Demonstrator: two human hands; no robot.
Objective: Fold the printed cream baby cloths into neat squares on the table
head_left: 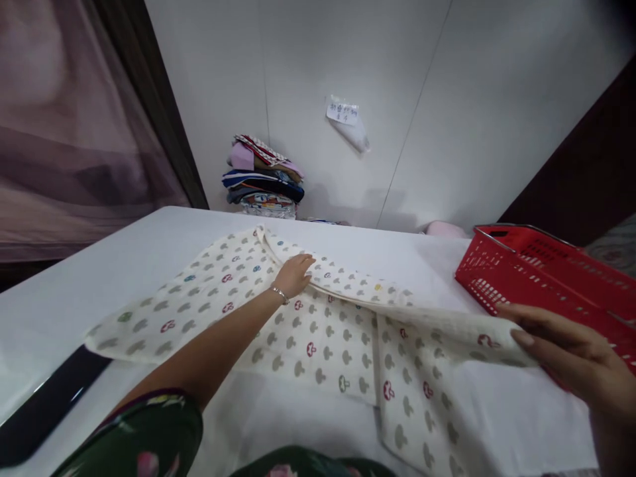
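Observation:
A cream cloth (298, 331) printed with small mushrooms lies spread on the white table (99, 265). My left hand (294, 275) reaches far forward and pinches the cloth's far folded edge, fingers closed on it. My right hand (566, 354) is near the right side, thumb on top, gripping the cloth's right edge and lifting it a little off the table. One fold of the cloth runs between both hands. A bracelet sits on my left wrist.
A red plastic basket (541, 271) stands at the table's right edge, just behind my right hand. A stack of folded clothes (263, 179) rests against the white wall at the back. A dark object (44, 404) lies at the near left.

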